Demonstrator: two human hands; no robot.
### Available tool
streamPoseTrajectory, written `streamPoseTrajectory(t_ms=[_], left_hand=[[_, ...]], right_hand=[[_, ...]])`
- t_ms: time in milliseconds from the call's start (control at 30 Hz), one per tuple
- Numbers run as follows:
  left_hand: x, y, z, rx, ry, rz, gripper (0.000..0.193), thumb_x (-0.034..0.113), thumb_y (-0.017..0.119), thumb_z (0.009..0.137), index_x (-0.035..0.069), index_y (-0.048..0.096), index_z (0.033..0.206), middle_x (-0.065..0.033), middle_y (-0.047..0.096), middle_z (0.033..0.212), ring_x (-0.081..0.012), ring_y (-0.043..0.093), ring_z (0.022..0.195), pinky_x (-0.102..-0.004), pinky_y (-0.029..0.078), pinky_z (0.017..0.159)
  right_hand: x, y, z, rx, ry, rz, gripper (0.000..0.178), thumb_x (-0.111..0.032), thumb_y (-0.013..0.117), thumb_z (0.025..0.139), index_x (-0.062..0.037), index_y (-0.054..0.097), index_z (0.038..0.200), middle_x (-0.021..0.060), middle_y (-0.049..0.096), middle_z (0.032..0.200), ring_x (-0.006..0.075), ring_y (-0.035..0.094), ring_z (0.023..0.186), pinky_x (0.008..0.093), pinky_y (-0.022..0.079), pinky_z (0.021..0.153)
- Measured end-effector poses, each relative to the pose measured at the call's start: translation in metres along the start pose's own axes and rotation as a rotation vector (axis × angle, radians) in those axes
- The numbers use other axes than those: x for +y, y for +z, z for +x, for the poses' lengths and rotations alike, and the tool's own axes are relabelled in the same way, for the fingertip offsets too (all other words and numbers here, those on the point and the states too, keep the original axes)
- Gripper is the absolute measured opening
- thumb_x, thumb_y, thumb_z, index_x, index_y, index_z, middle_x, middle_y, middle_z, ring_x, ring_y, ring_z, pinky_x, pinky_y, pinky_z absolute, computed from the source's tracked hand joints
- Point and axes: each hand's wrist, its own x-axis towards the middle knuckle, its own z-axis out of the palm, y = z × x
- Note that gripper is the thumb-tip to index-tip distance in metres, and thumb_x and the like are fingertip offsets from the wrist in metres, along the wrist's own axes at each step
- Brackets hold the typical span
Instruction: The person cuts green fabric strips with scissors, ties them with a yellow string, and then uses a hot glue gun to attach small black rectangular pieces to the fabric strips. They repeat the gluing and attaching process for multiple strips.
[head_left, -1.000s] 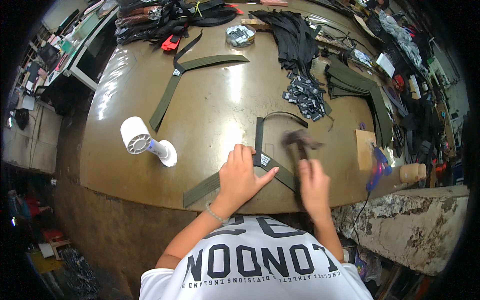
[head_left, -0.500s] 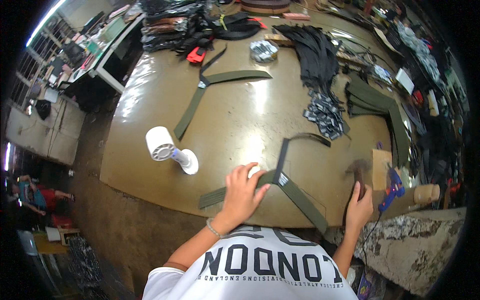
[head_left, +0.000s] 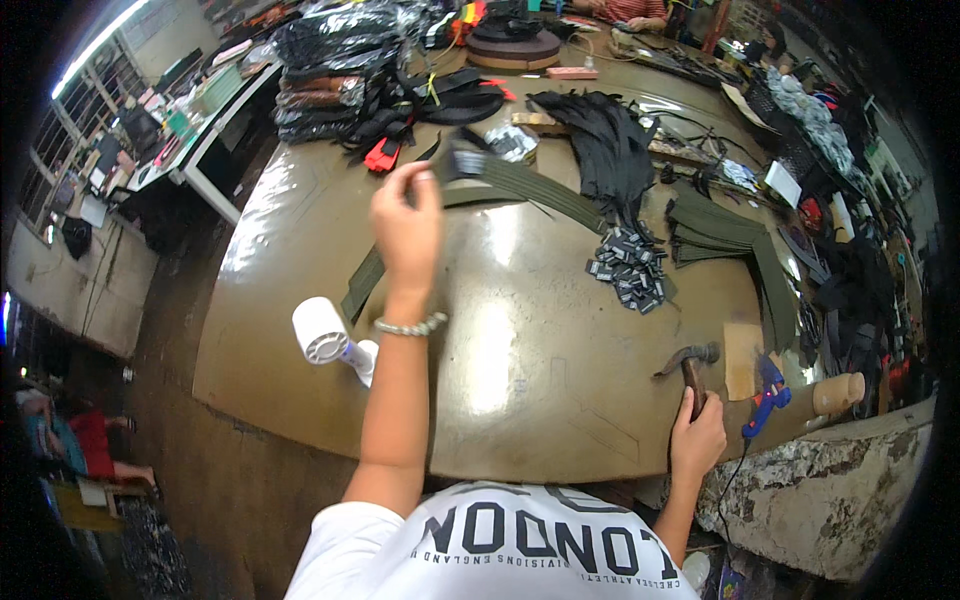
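Observation:
My left hand (head_left: 408,225) reaches far over the table, its fingers pinched at the near end of an olive-green webbing strap (head_left: 540,190). That strap hangs slanting to the right, and its end with a small dark label is smeared by motion. Beneath it lies another green strap (head_left: 365,283), partly hidden by my hand and wrist. At the table's right front, my right hand (head_left: 698,435) is closed round the wooden handle of a hammer (head_left: 694,372), whose metal head rests above the fist at the tabletop.
A white handheld fan (head_left: 322,330) stands left of my forearm. Small dark labels (head_left: 630,268) lie heaped below black straps (head_left: 610,145). More green straps (head_left: 715,230), a blue glue gun (head_left: 768,395) and a tape roll (head_left: 838,393) are on the right. Black bundles (head_left: 335,70) fill the back left.
My left hand has moved from the near edge to the far left, taking the green strap along. My right hand keeps the hammer, whose head has stopped blurring. The view has tilted up a little.

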Motion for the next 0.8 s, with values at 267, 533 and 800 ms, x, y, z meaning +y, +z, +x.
streamPoseTrajectory(t_ms=[267, 533, 800], left_hand=[[-0.092, 0.002, -0.013, -0.277, -0.051, 0.908, 0.042, 0.025, 0.049, 0.094, 0.000, 0.057, 0.126, -0.0279, 0.052, 0.133, -0.0417, 0.047, 0.126, -0.0493, 0.036, 0.107], [-0.036, 0.056, -0.003, -1.201, -0.108, 1.004, 0.030, 0.019, 0.052, 0.089, 0.003, 0.071, 0.105, -0.0203, 0.066, 0.117, -0.0371, 0.059, 0.115, -0.0474, 0.046, 0.096], [-0.039, 0.063, -0.013, -1.138, -0.030, 1.162, 0.033, 0.016, 0.054, 0.087, 0.003, 0.068, 0.113, -0.0199, 0.055, 0.136, -0.0336, 0.056, 0.122, -0.0461, 0.044, 0.099]], right_hand=[[-0.009, -0.019, 0.009, -0.164, 0.052, 0.116, 0.032, -0.035, 0.059, 0.093, -0.0032, 0.058, 0.100, 0.0164, 0.059, 0.094, 0.0379, 0.061, 0.087, 0.0478, 0.048, 0.073], [-0.077, 0.002, 0.129, 0.058, -0.526, 0.610, 0.013, -0.012, 0.060, 0.090, -0.0010, 0.064, 0.096, 0.0148, 0.062, 0.097, 0.0349, 0.057, 0.096, 0.0411, 0.046, 0.084], [-0.145, 0.094, 0.232, -0.142, -0.434, 0.480, 0.025, -0.024, 0.062, 0.089, -0.0003, 0.068, 0.088, 0.0210, 0.065, 0.094, 0.0391, 0.060, 0.094, 0.0447, 0.050, 0.083]])
